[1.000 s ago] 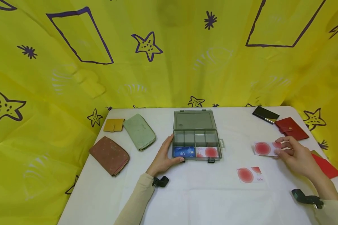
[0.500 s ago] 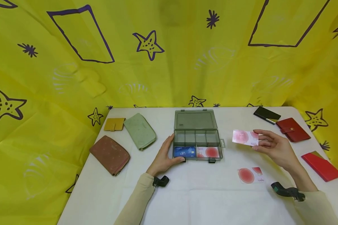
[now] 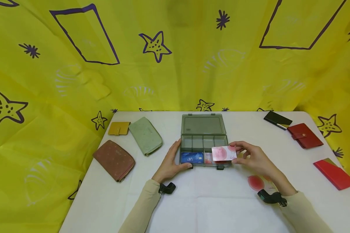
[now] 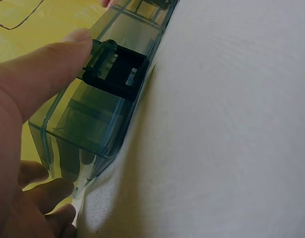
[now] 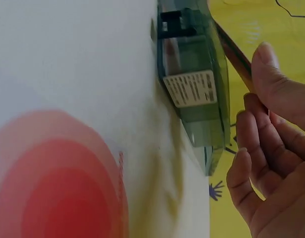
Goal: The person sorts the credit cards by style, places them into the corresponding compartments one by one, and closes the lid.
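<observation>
Grey see-through plastic makes up the compartment box [image 3: 203, 142], which sits open in the middle of the white table [image 3: 192, 200], lid laid back. The left hand [image 3: 169, 161] grips its left front corner, thumb along the front wall by the black latch [image 4: 117, 67], the other fingers [image 4: 48, 191] wrapped round the side. The right hand [image 3: 252, 158] pinches a pink-and-red card [image 3: 224, 153] at its right end and holds it flat just over the box's front right compartment — whether it touches the box, I cannot tell. A blue card [image 3: 191, 158] lies in the front left compartment. Another red-spotted card [image 3: 258, 183] rests on the table under the right wrist. Wallets lie on either side — brown [image 3: 114, 160], green [image 3: 145, 136] and yellow [image 3: 119, 128] on the left, two red [image 3: 304, 136] [image 3: 333, 174] and one black [image 3: 276, 119] on the right.
</observation>
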`<state>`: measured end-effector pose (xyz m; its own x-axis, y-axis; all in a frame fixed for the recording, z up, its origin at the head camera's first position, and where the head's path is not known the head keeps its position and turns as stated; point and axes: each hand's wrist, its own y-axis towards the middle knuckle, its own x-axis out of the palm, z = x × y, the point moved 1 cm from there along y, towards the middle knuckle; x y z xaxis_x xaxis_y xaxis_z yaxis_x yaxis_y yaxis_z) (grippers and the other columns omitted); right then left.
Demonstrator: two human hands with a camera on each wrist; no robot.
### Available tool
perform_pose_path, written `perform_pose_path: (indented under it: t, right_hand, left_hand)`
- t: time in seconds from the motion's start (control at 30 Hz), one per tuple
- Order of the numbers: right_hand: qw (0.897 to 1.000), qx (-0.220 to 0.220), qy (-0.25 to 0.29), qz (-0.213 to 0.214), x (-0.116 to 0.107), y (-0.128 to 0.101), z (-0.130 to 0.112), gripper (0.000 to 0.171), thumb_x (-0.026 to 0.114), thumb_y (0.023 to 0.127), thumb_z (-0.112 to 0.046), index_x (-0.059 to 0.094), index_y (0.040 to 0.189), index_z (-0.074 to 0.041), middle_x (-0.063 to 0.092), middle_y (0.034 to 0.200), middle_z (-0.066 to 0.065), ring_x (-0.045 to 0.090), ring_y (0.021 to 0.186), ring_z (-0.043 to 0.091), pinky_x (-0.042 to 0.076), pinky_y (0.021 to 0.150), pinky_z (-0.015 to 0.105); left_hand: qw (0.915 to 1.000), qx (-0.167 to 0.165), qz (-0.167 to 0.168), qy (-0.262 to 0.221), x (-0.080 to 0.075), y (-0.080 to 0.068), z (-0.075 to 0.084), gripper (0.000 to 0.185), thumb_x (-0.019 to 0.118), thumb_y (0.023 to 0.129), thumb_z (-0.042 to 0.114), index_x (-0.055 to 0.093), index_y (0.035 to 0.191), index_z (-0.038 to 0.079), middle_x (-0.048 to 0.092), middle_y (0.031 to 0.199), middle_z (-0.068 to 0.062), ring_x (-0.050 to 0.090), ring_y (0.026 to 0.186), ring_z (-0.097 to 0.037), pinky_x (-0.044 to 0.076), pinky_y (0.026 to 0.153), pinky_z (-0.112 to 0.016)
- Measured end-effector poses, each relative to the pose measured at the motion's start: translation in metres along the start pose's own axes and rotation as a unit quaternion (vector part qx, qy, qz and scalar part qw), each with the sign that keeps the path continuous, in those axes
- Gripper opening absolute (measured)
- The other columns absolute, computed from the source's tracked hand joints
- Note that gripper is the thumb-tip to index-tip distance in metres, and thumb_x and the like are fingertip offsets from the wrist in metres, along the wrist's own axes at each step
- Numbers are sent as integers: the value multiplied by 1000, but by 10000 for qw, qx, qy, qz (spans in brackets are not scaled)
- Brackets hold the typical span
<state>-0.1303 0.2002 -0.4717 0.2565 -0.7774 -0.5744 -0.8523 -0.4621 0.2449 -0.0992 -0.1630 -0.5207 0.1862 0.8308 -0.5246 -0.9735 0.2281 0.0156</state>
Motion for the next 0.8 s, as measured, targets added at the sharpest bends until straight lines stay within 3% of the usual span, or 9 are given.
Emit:
perform_pose_path:
  t: [0.2,0.43,0.57,0.67,0.8]
  right_hand:
    - [9993,-285,-257,-29,17,5,0,58,96,72,-5,72,125,-6,69,102,-1,59,89,17,47,63,22]
    - [9959,-407,-798,-120,11,0,1,75,100,71,-15,68,138,-7,62,125,7,60,101,18,48,72,26]
    - [9950,171,-962,-188,-12,-13,5,81,99,73,-23,64,145,-12,62,127,8,60,103,19,47,73,25]
    - [9894,776,-1137,-471,-32,-29,13,81,98,75,-33,63,146,-16,64,126,5,58,105,19,47,76,26]
    - [9785,1249,-1351,-933,-50,-51,22,81,97,73,-43,65,142,-16,64,130,9,57,114,27,54,92,45]
  left_hand:
    - [10000,28,13,-54,0,0,1,110,90,86,35,21,171,20,22,176,-16,18,164,-38,21,131,-61]
    - [10000,-23,-5,-76,1,0,1,110,90,86,35,22,171,22,21,177,-16,19,164,-38,21,131,-62]
    - [10000,5,-20,-59,2,1,3,110,90,87,36,22,171,20,22,176,-16,19,164,-38,21,131,-61]
    - [10000,-8,-23,0,2,0,3,110,90,87,36,22,171,20,22,176,-16,19,164,-37,22,131,-60]
    - [10000,-29,23,11,1,-1,1,109,90,87,34,22,171,19,22,176,-17,20,164,-38,22,131,-60]
